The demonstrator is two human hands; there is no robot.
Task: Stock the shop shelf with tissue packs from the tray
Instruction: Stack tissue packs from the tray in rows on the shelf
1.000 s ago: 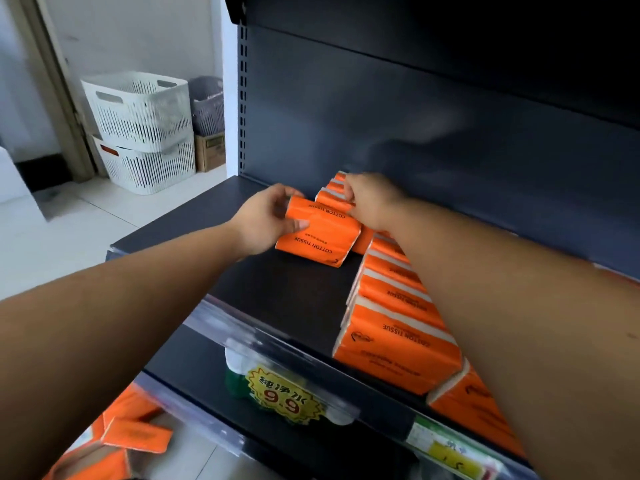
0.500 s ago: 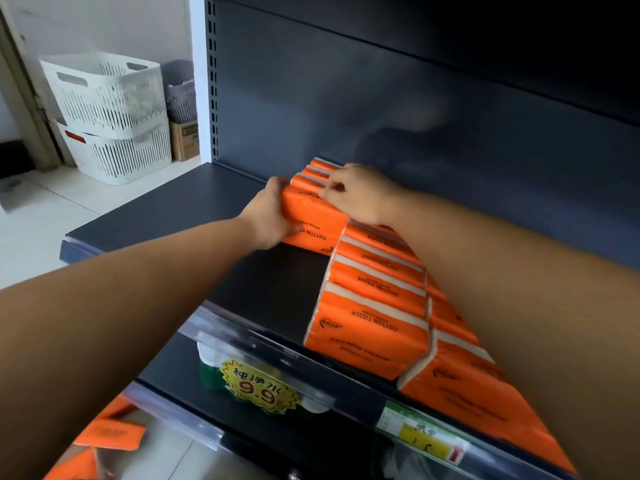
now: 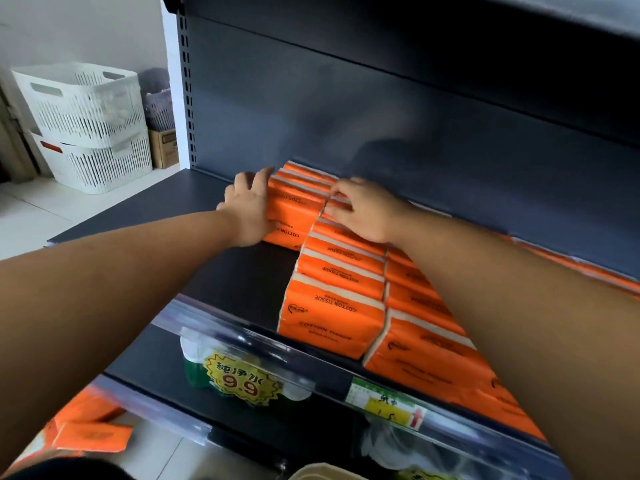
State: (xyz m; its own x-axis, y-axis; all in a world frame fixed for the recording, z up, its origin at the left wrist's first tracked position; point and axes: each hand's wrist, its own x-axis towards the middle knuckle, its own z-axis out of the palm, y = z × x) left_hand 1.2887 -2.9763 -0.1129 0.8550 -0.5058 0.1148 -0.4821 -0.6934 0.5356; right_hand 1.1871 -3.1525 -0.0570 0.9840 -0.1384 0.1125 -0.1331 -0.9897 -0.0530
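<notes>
Orange tissue packs [image 3: 332, 306] stand in rows on the dark shelf [image 3: 145, 209], running from the front lip to the back panel. A shorter row of packs [image 3: 294, 206] sits at the back left. My left hand [image 3: 247, 209] presses flat against the left end of that back row, fingers straight, thumb on the front pack's face. My right hand [image 3: 363, 209] rests on top of the packs where the two rows meet, fingertips bent onto their upper edges. More loose orange packs [image 3: 90, 434] lie low at the bottom left; whatever holds them is mostly out of view.
Two stacked white slotted baskets [image 3: 83, 126] and a cardboard box [image 3: 164, 148] stand on the floor left of the shelf unit. A clear price rail with a yellow 9.9 tag [image 3: 239, 379] runs along the shelf front. Another shelf hangs above. Bare shelf surface lies left of the packs.
My left hand brought an orange pack from the open shelf up against the back row and now presses it in place. My right hand stayed on the pack tops.
</notes>
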